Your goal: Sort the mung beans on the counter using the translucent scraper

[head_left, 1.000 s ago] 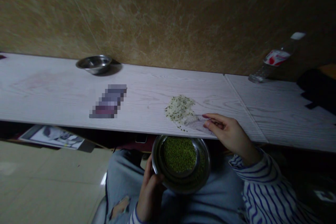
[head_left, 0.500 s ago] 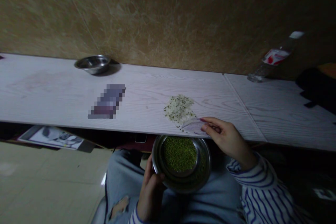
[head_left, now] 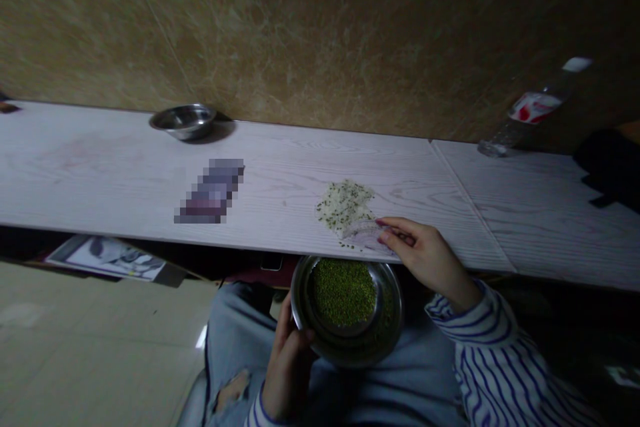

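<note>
My left hand (head_left: 293,353) grips the left rim of a steel bowl (head_left: 395,307), thumb over the rim. The bowl is tilted just under the table's front edge, above my lap, with green mung beans (head_left: 345,293) inside. My right hand (head_left: 427,250) pinches a clear plastic protractor (head_left: 365,235), its curved edge turned left. The protractor lies low over the tabletop, at the near side of a pile of white rice mixed with mung beans (head_left: 346,203). Several loose beans (head_left: 350,246) lie between the pile and the table edge.
A second steel bowl (head_left: 184,121) stands by the wall at the back left. Nearer lies a blurred-out flat object (head_left: 213,192). A plastic bottle (head_left: 533,108) stands at the back right, beside a dark item (head_left: 610,167). Under the tabletop, a shelf holds a printed picture (head_left: 107,259).
My right hand has shifted slightly left and away from me with the protractor, along the pile's near side. More loose beans show near the table edge. My left hand keeps its hold on the bowl.
</note>
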A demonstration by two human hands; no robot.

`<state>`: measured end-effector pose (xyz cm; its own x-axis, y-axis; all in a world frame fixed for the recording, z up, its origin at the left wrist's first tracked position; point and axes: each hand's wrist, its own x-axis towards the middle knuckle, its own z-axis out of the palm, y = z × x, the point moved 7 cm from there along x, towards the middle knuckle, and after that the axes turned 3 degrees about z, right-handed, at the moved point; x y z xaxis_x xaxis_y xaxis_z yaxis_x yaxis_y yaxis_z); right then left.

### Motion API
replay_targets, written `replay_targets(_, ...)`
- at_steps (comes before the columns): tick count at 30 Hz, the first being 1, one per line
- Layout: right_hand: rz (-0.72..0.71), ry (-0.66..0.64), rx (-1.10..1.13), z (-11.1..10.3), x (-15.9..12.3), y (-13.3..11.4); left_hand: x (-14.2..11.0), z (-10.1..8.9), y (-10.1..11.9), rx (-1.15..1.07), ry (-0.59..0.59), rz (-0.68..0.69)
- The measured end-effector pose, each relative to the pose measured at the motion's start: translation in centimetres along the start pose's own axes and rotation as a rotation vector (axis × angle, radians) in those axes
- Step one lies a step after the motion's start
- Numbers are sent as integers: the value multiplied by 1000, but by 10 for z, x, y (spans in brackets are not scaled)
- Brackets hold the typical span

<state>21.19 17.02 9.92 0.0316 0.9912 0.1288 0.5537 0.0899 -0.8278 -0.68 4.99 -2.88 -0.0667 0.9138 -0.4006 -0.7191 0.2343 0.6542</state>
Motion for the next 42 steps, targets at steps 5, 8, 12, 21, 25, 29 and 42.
replay_targets(5, 8, -29, -19, 5, 1, -5, -1, -1, 1, -8, 9, -2)
replay_targets(8, -11, -50, -32, 8, -1, -9, -1, 0, 2, 6, 13, -6)
replay_targets(12, -20, -94, -29, 11, -8, -14, -2, 2, 4, 19, 22, -1)
replay_targets(21, -3, 53, 94, -12, -8, 1, -3, -7, 3, 21, 44, 46)
replay_targets(25, 1, 150, 204, -19, -5, 16, -8, -20, 3, 59, 106, 59)
replay_targets(29, 18, 196, 340, -20, -4, 27, -13, -29, -1, 77, 150, 85)
replay_targets(42, 33, 202, 518, -24, -2, 41, -4, -13, -4, 178, 162, 32)
